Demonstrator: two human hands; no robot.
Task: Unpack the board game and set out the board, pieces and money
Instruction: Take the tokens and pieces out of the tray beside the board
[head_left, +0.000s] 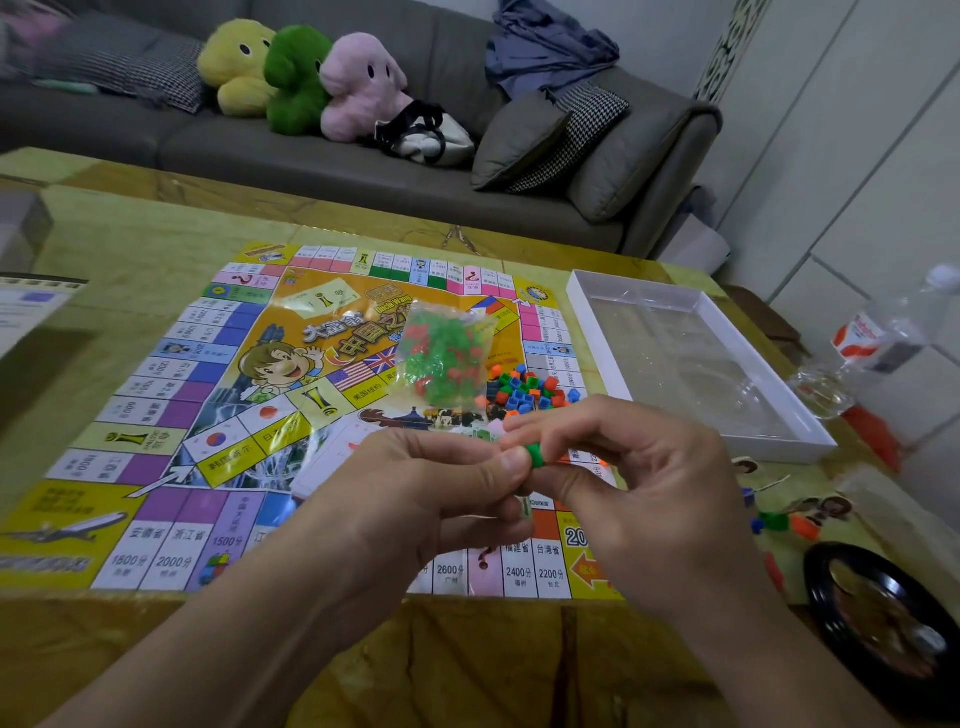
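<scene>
Colourful paper game board (171, 395) laid out; clear bag of green and red plastic houses (444, 358) unopened; my left hand (415, 499) and right hand (634, 493) pinch small green plastic piece (536, 455); money unseen.

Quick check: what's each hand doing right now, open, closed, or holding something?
Left hand: closed, thumb and fingers pinching the small green piece.
Right hand: closed, fingers pinching the same green piece from the other side.
</scene>
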